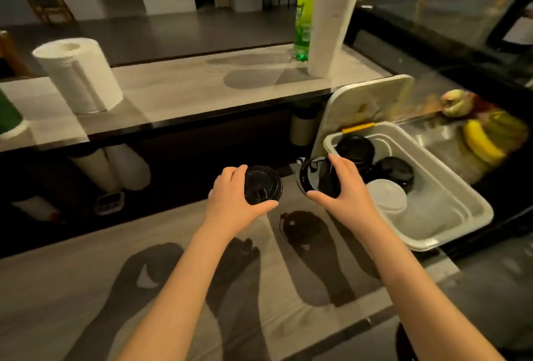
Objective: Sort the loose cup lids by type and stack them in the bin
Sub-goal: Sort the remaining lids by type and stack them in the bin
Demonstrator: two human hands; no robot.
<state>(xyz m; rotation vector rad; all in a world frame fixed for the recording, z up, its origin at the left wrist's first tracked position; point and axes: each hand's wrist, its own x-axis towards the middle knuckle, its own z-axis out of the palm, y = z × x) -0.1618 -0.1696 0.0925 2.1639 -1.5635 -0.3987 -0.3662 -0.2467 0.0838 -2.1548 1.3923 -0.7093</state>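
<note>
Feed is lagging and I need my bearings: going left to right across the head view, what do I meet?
Paper towel roll → left hand gripping a black lid → right hand gripping another black lid → bin → bananas.

Paper towel roll [79, 75], green bottle [305, 11], cup stack [331, 26], bananas [481, 141]

We're behind a café drinks counter here: a tall stack of white paper cups [331, 26] stands far on the raised serving ledge [187, 92] beside a green bottle [304, 14]. There's a paper towel roll [80, 75] far left and more cup stacks [127, 167] tucked beneath. On the right sits a bin [427, 241] of black lids [393, 171], with a banana [481, 141] and an apple [457, 102] beyond.
</note>
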